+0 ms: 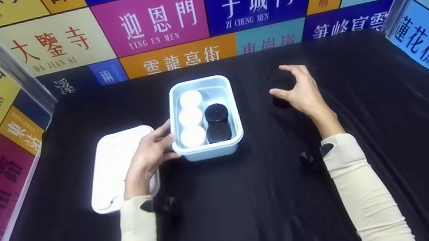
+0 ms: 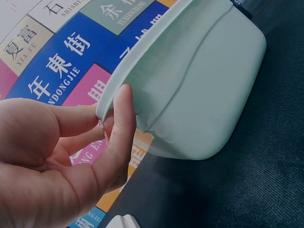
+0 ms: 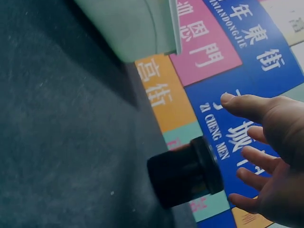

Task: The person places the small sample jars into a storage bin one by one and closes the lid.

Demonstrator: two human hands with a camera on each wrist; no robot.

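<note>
A pale blue-green rectangular container [image 1: 188,156] holds three white round pieces [image 1: 192,115] and two black ones [image 1: 216,113], in two rows. My left hand [image 1: 151,150] touches its left side, fingers and thumb spread along the outside; in the left wrist view the thumb lies against the outer wall [image 2: 204,80] below the rim. Near a black jar-like cylinder [image 3: 183,173] with a wider top, my right hand [image 3: 273,147] stays apart, its fingers spread and holding nothing. In the head view this cylinder barely shows against the dark cloth under the right hand.
A white lid [image 1: 110,164] lies left of the container, partly under the left hand and wrist. Black cloth [image 1: 229,209] covers the table. Panels printed with place names [image 1: 163,20] stand behind and at both sides, with clear upright posts at the back corners.
</note>
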